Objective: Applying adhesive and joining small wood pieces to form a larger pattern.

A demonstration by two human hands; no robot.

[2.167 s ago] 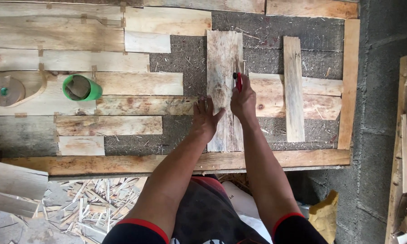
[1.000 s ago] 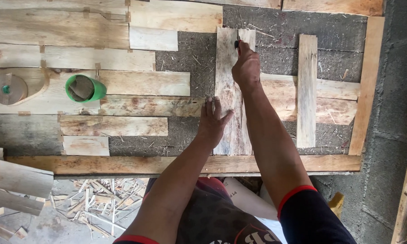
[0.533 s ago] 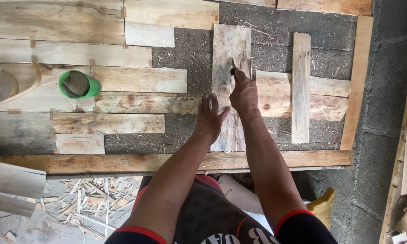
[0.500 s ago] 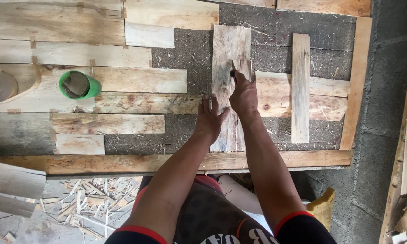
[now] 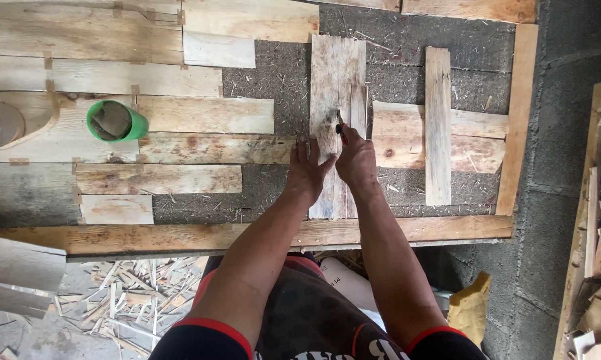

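Here, both arms reach straight forward, away from the body, over the near edge of the panel. Left hand: palm down, fingers spread apart, pressed flat on the lower half of the upright plank. Right hand: just beside the left, fist closed around a small red-handled tool, whose tip touches the plank face near its middle. Tool tip points away from the person, toward the far edge.

Plank: pale, weathered, long axis running near edge to far edge, lying a little right of the panel's centre on the dark gritty surface. Far left, a green roll of tape rests on horizontal boards. Right of the hands, a narrower slat lies parallel to the plank, across two horizontal boards.
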